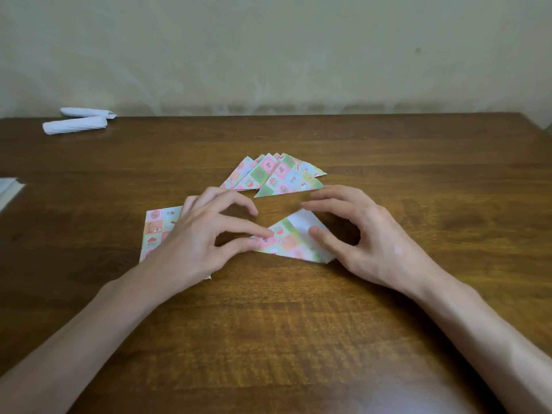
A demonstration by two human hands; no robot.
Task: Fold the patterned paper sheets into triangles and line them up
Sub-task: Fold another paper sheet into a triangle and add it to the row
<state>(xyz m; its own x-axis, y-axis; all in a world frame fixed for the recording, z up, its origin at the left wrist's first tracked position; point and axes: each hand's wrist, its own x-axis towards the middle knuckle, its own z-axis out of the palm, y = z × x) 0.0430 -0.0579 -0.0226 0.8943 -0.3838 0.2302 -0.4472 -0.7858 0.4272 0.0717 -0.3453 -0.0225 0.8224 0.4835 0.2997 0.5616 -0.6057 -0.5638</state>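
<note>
Folding is in hand at the centre of the frame, where 1 sheet (286, 242) lies on the tabletop (298, 339) with its white underside turned up at the upper right and its pattern showing at the lower left. Its left corner is pinched between thumb and forefinger of the left hand (206, 240), apparently so that the paper cannot slide while the flap is brought over. The right hand (370, 246) is curled over the sheet's right side. Its thumb is laid on the white face and its forefinger arches to the top corner, a grip judged to serve for matching corner to corner before the crease is pressed. The fold is judged unfinished, since the edges are not seen to meet. The paper is blurred there, so the line of the crease cannot be told.

Just above the hands, a row of finished triangles (274, 174) is fanned out, each overlapping the next, with points toward the top of the frame. About 5 can be counted, though some are hidden by the overlap. They are set close by, presumably so that the next can be added with a short reach. At centre left, a stack (155, 231) of unfolded sheets is partly covered by the left hand and wrist. In the upper left, 2 white rolls (77, 121) lie near the far edge, well apart from the work.
</note>
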